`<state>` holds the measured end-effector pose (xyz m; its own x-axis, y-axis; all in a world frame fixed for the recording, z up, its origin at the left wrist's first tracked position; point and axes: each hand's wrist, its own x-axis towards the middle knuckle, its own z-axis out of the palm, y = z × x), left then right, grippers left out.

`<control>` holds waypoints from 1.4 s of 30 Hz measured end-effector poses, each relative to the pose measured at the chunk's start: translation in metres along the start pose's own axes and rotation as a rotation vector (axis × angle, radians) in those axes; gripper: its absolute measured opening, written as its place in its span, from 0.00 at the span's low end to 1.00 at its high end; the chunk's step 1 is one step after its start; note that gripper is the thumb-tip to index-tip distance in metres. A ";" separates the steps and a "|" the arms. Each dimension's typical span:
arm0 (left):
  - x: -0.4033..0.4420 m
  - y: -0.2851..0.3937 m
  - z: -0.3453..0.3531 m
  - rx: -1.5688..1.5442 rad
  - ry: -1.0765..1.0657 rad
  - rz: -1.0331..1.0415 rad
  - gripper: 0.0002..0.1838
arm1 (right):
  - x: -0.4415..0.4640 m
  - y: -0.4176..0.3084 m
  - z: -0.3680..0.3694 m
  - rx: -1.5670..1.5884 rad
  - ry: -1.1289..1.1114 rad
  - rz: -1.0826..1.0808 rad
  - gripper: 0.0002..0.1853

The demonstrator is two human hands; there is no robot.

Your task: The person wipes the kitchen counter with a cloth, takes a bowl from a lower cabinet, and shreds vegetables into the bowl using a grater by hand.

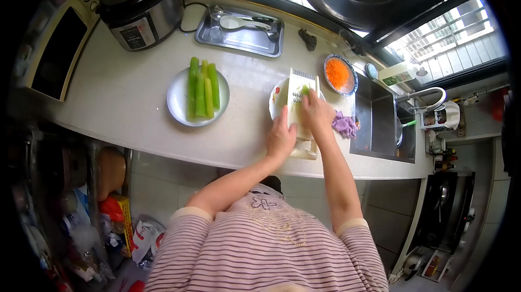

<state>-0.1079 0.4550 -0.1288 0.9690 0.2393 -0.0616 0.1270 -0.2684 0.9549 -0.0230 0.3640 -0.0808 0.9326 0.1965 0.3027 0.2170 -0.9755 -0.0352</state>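
Observation:
My left hand (281, 136) is closed around the left edge of a cream-coloured grater (294, 112). The grater lies over a white plate with a floral rim (274, 98). My right hand (317, 110) is closed on a piece of green vegetable stalk (305, 91), pressing it against the grater's toothed face. Bits of green show around the teeth. To the left, a white plate (178, 112) bears several thick green stalks (201, 91). A blue-rimmed bowl (353, 86) of shredded orange vegetable (338, 74) stands beyond my right hand.
A purple cloth (344, 124) lies between the grater and the sink (374, 110). At the back, a metal tray (239, 46) holds a white spoon (232, 22) and other utensils. A pressure cooker (140, 13) and a microwave (64, 45) stand at the left.

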 end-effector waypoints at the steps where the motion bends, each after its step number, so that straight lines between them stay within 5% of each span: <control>1: 0.000 0.000 -0.001 -0.002 -0.014 -0.011 0.31 | -0.017 0.000 -0.007 0.011 -0.025 -0.006 0.10; 12: -0.001 0.001 -0.002 0.001 -0.010 -0.003 0.30 | 0.009 0.007 0.014 -0.105 -0.038 -0.036 0.16; 16: 0.002 -0.001 0.002 -0.030 0.004 0.006 0.30 | -0.044 0.003 -0.015 -0.014 -0.019 -0.085 0.12; 23: 0.000 -0.004 0.002 0.017 0.010 0.055 0.31 | 0.034 0.016 0.026 -0.022 -0.077 -0.006 0.14; 26: 0.002 -0.008 0.001 0.030 0.032 0.092 0.31 | 0.030 0.040 0.016 0.230 -0.020 -0.009 0.16; 29: 0.000 -0.010 0.007 0.001 0.058 0.102 0.31 | 0.010 0.042 -0.024 0.960 -0.469 0.541 0.19; 32: 0.000 -0.008 0.003 0.015 0.036 0.086 0.31 | -0.016 0.032 -0.038 1.446 -0.496 0.739 0.19; 35: 0.000 -0.005 0.000 0.014 0.010 0.059 0.31 | -0.026 0.030 -0.033 1.433 -0.399 0.732 0.18; 38: 0.000 0.004 -0.006 -0.057 -0.048 -0.007 0.30 | -0.033 0.030 -0.033 1.103 -0.377 0.600 0.18; 42: 0.000 0.006 -0.009 -0.048 -0.073 -0.021 0.30 | -0.042 0.019 -0.036 0.287 -0.273 0.273 0.16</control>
<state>-0.1088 0.4621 -0.1202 0.9792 0.1758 -0.1014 0.1393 -0.2184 0.9659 -0.0688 0.3341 -0.0604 0.9999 -0.0068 -0.0141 -0.0113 -0.9362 -0.3514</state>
